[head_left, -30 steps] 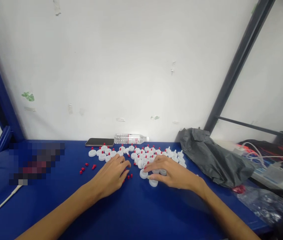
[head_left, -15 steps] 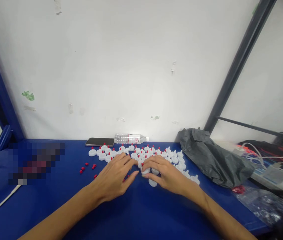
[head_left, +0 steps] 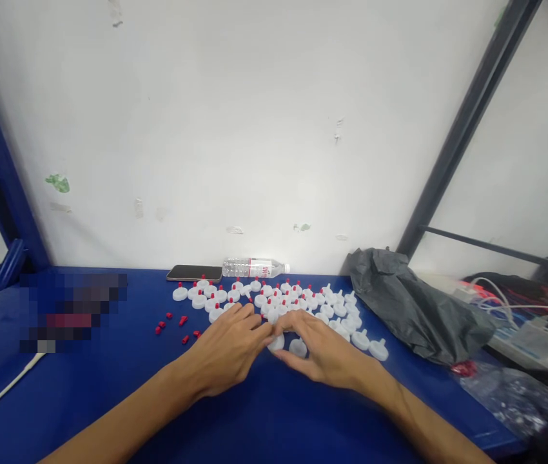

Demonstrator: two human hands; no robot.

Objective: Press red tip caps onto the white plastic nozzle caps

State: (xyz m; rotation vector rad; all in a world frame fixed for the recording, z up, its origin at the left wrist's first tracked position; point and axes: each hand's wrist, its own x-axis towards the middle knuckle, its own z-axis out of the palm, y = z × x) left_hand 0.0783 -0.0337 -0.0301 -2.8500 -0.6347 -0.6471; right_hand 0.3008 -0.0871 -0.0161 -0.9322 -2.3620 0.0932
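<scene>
My right hand (head_left: 322, 345) grips a white nozzle cap (head_left: 276, 343) between thumb and fingers, low over the blue table. Against the near side of that cap, my left hand (head_left: 235, 341) is closed, fingertips pressed together; whatever they pinch is hidden. Another white cap (head_left: 298, 348) lies just under my right palm. Beyond both hands spreads a group of white nozzle caps, many topped with small red tips (head_left: 217, 307). On the right, several caps (head_left: 361, 339) have bare white spouts. Loose red tips (head_left: 184, 320) are scattered left of my left hand.
A phone (head_left: 194, 273) and a clear water bottle (head_left: 254, 267) lie along the wall. To the right are a dark grey plastic bag (head_left: 414, 309), a clear plastic bag (head_left: 506, 393) and a power strip with cables (head_left: 539, 341). A white cable (head_left: 8, 390) crosses the left side.
My left thumb and fingers, apart before, have closed together and reached the cap in my right hand. That cap has shifted slightly left and toward me.
</scene>
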